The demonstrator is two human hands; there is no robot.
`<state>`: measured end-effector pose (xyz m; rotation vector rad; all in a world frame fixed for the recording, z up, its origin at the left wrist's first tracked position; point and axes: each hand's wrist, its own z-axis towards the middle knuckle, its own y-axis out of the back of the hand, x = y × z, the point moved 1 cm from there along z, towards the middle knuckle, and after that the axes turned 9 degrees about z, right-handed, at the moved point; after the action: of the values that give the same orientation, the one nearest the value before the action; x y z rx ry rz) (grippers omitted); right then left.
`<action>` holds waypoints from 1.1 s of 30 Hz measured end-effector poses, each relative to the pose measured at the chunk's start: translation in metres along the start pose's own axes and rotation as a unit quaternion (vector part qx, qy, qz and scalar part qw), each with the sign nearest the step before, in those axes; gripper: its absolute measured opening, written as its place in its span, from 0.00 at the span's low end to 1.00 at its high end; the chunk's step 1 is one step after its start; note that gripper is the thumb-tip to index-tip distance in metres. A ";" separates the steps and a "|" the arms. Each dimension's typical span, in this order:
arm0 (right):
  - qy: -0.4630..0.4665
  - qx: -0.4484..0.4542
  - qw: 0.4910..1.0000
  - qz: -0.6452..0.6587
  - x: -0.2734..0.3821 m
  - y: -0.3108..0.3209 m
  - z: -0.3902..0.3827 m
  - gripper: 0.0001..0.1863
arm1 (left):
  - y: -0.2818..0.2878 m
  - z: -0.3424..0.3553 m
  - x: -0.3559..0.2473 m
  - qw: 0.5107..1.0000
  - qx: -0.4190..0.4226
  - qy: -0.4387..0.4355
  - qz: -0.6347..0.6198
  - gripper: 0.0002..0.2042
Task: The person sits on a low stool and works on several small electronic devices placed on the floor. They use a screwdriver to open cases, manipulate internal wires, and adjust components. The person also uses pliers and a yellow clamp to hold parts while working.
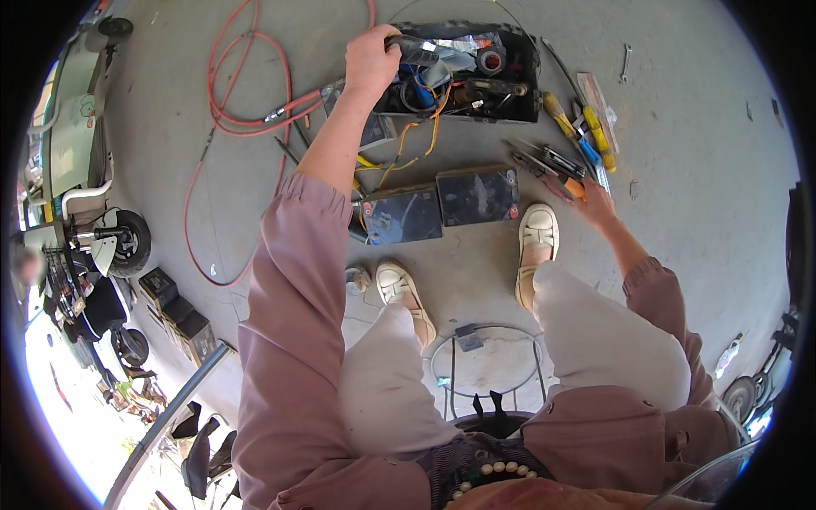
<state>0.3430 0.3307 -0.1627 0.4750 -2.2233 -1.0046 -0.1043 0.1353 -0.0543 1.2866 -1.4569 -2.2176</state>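
A: What is the left hand (371,64) on?

B: A black piece (413,50) at the left end of the black crate (534,83), top centre of the frame. The fingers curl closed over it; whether it's loose or part of the crate, I can't tell.

A: And the right hand (595,205)?

B: Right of centre, at an orange-handled tool (575,188). The fingertips are hidden, so I can't tell whether they grip or only touch.

A: Why are the yellow-handled tools (598,136) there?

B: Just beside the crate's right end, probably for easy reach.

A: The two batteries (404,218)?

B: Side by side below the crate, near the shoes (539,228), perhaps so a seated person can get at them. Yellow wires (436,113) hang over the crate's edge.

A: Farther out?

B: A red hose (302,100) loops at upper left; a wrench (626,64) lies at upper right.
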 end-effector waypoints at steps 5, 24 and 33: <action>0.000 0.014 1.000 -0.004 -0.005 -0.001 -0.001 0.20 | -0.017 -0.001 -0.023 0.933 0.178 0.064 -0.306 0.13; 0.011 0.035 0.999 0.026 -0.005 -0.007 0.008 0.18 | -0.075 -0.012 0.038 0.975 0.218 0.034 -0.035 0.33; 0.019 0.033 0.999 0.025 -0.008 -0.007 0.007 0.19 | -0.055 0.012 -0.023 0.960 0.171 0.019 -0.221 0.27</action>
<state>0.3445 0.3346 -0.1747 0.4625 -2.2283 -0.8925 -0.0835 0.1837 -0.0846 1.9202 -1.7349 -2.2345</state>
